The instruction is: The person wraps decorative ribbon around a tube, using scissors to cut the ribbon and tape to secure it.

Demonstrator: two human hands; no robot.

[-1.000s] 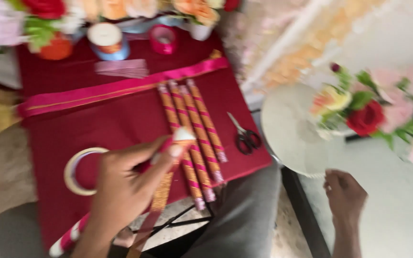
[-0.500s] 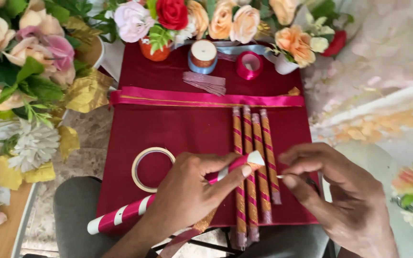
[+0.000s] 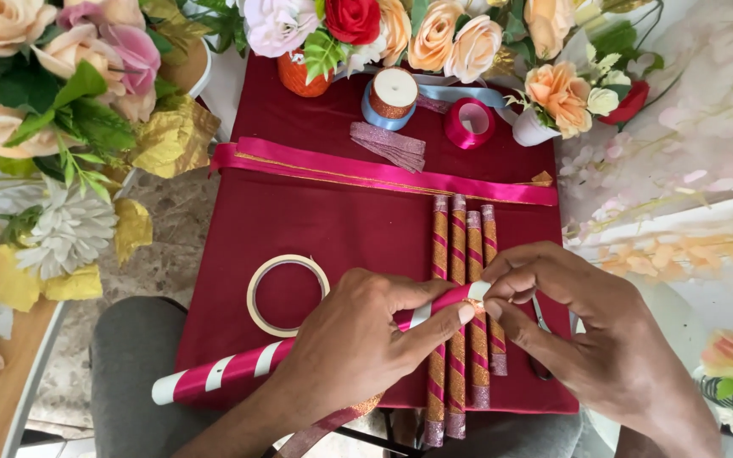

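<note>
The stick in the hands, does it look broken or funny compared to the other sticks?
Not broken, but different. The stick held by the left hand and right hand has pink ribbon spiralled over bare white, with gaps showing. The four finished sticks on the red cloth are fully covered in glittery gold and pink.

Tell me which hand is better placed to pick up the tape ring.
Left. The left hand lies right beside the cream tape ring on the maroon cloth, though it grips the pink-and-white wrapped stick. The right hand is farther away.
</note>
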